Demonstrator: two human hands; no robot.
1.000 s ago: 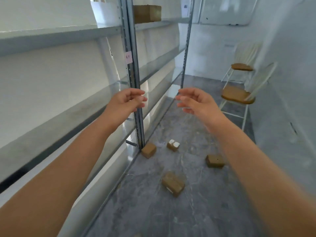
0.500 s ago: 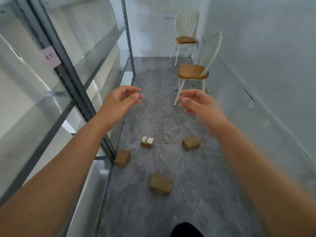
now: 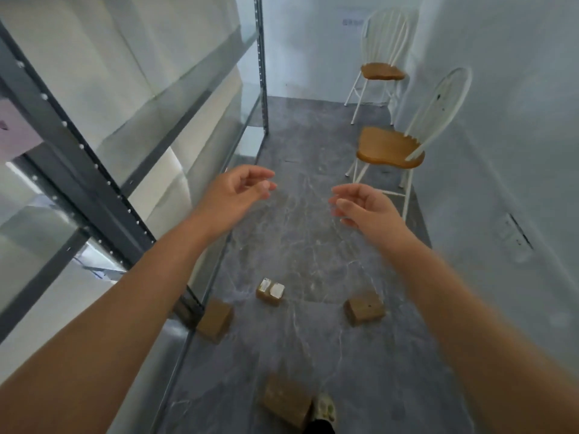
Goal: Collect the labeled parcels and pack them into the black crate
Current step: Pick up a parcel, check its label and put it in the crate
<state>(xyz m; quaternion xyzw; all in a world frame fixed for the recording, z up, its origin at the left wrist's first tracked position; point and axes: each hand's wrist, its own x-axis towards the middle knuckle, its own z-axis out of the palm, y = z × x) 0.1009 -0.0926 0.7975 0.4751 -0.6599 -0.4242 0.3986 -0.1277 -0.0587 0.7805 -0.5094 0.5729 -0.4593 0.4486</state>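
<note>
Shelving left, chairs far right | four parcels on floor; labeled parcel centre | your left hand and right hand apart, empty | risk: foot touches nearest parcel, you may trip; crate unseen.

so that's four small brown parcels on the floor, two chairs, one metal shelf rack, two empty hands.
</note>
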